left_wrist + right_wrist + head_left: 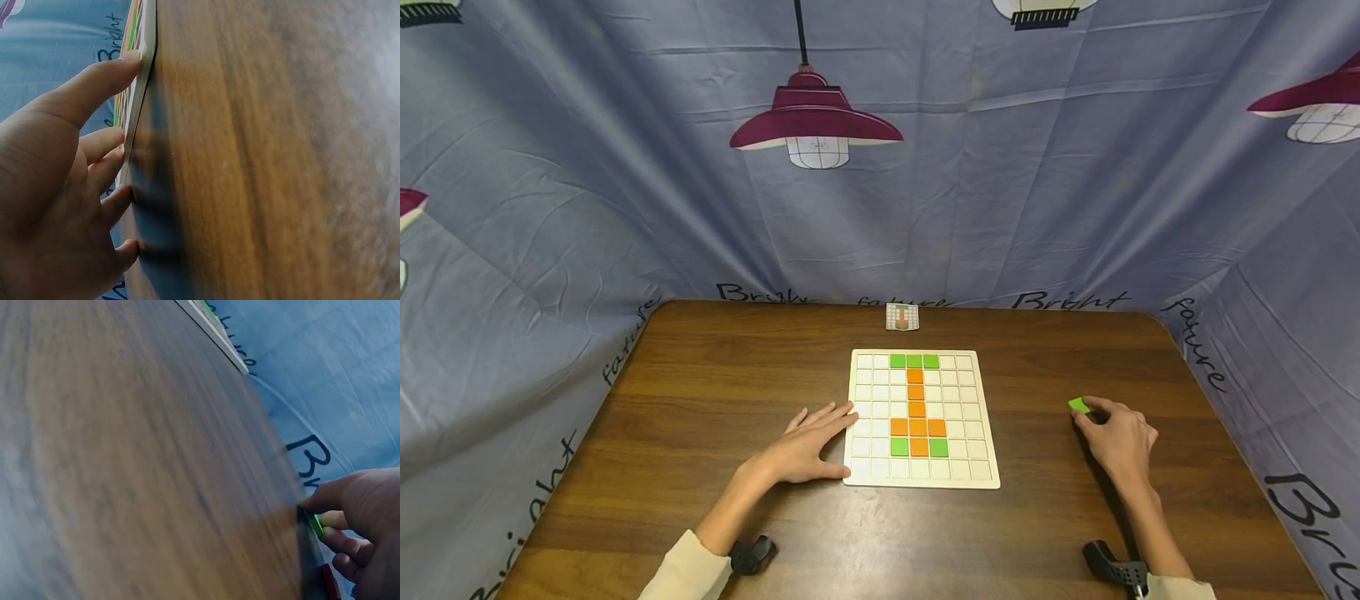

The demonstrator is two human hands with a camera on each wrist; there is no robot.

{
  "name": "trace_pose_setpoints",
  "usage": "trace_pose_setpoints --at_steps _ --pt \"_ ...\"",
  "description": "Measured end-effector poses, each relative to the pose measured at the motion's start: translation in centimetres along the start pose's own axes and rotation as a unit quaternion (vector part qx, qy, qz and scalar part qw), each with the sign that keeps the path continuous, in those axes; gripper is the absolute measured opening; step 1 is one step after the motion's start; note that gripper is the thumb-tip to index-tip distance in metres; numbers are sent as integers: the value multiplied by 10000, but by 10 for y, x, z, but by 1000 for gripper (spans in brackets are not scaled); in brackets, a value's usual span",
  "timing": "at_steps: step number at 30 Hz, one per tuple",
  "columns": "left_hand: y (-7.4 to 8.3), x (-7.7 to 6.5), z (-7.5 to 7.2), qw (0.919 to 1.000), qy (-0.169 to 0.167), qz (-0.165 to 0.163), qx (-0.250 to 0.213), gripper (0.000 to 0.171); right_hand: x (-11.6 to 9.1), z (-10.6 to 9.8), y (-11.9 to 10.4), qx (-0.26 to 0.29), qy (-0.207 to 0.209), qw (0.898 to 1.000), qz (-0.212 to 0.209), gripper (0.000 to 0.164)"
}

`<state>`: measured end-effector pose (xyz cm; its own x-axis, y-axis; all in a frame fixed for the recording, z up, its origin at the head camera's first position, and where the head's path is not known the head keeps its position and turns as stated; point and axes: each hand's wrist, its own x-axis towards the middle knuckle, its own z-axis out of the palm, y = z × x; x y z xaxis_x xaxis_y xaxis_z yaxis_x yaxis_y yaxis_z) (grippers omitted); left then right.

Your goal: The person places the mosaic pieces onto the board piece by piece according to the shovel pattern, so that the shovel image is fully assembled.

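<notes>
A square white grid board (973,475) lies on the brown table, with green tiles (913,361) and orange tiles (916,392) set in its cells. The orange ones form a column with a crossbar low down; green squares sit along the top row and either side of the column near the bottom. My left hand (805,446) rests at the board's left edge, fingers extended and thumb tip against the rim. Away to the right, my right hand (1122,442) pinches a single green tile (1078,405) between thumb and fingers, also visible as a green tile (314,522) in the right wrist view.
Behind the board, a small pattern card (902,317) lies by the table's far edge. A red piece (330,581) shows below my right hand in the right wrist view. Blue-grey printed cloth (925,208) surrounds the wooden table (737,358) at the back and sides.
</notes>
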<state>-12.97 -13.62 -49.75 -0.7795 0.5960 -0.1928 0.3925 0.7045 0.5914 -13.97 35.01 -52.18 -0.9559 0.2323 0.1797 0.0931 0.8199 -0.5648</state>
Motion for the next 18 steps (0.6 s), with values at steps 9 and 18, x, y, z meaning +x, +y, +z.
trace_pose_setpoints --at_steps 9,18 --pt "-1 0 1 10000 18 18 -25 81 -5 4 -24 573 -13 9967 -568 33" --pt "-3 0 2 10000 15 39 -13 82 -23 24 -64 877 -137 9830 -1609 28"
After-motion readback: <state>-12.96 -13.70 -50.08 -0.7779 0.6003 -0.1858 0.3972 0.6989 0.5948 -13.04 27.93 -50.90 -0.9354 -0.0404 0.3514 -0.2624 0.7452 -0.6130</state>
